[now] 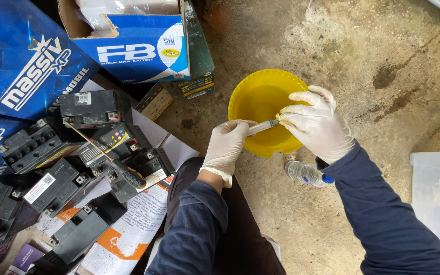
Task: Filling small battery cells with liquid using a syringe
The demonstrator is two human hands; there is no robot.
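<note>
head view: two white-gloved hands, left hand (226, 146) and right hand (315, 124), both pinched shut on one clear plastic syringe (262, 126) over one round yellow plastic bowl (254, 97), one clear plastic water bottle (306, 173) lying just beside.

Both gloved hands are holding a syringe (262, 126) over the near rim of a yellow bowl (260, 97) that is sitting on the concrete floor (332, 46). The left hand (226, 145) is gripping the syringe's barrel end, and the right hand (315, 125) is pinching the other end with its fingers (294, 109). A clear plastic bottle (306, 173) with a blue cap is lying just beside the bowl, under the right forearm. Left of the bowl, black batteries (95, 108) are lying on papers, with a screwdriver (108, 158) resting across them. A blue carton (138, 48) is standing beyond the batteries.
</note>
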